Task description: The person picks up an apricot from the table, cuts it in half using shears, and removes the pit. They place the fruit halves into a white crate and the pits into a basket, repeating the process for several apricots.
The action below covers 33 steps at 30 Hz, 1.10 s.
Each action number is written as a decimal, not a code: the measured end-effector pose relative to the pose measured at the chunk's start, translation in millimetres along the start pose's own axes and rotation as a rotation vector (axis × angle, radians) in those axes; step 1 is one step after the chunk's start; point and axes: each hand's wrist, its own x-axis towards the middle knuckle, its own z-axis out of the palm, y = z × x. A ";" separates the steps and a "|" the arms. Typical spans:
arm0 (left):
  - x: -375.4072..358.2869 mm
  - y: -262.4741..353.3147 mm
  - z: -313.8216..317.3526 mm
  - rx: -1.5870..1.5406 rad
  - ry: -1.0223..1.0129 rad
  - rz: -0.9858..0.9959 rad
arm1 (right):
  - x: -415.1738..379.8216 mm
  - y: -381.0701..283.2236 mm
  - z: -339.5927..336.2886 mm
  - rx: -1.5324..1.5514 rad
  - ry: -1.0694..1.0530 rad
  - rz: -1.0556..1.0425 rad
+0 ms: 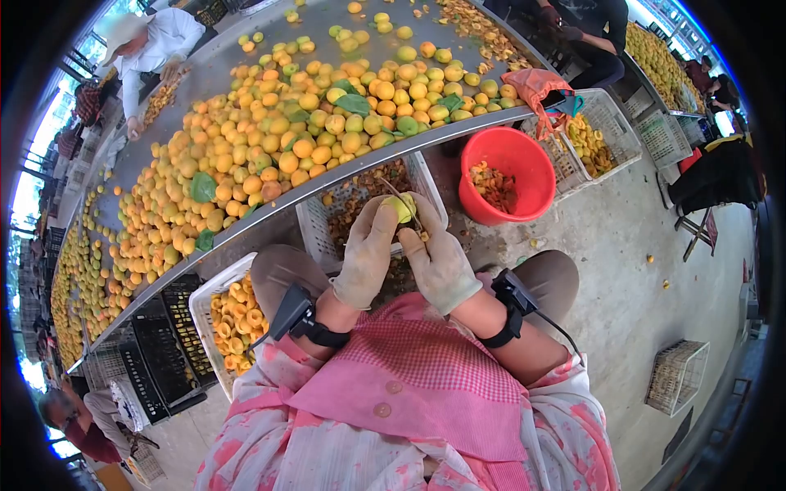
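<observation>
Both my hands wear pale gloves and meet over a white crate (pixel 313 221) between my knees. My left hand (pixel 366 255) is closed round a yellow-green apricot (pixel 402 208). In my right hand (pixel 442 260) is a small knife (pixel 391 190), its thin dark blade lying across the fruit and pointing up and left. The knife's handle is mostly hidden by my fingers. Brownish scraps lie in the crate below.
A metal table (pixel 270 214) heaped with apricots (pixel 286 139) runs in front of me. On the right stand a red bucket (pixel 530 211) of scraps and a crate (pixel 620 131) of cut fruit. Another crate (pixel 199 304) holds halved apricots at left. Other people work around the table.
</observation>
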 end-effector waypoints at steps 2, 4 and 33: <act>1.3 0.2 -3.2 -0.223 0.021 -0.144 | -1.2 0.2 -3.8 -0.076 -0.002 -0.018; 4.8 -6.5 -16.1 -0.048 -0.138 -0.054 | -0.4 2.0 -5.6 -0.169 -0.026 -0.062; -1.1 8.0 -34.5 -0.013 -0.114 -0.016 | -0.2 -18.3 -17.7 0.245 0.044 0.023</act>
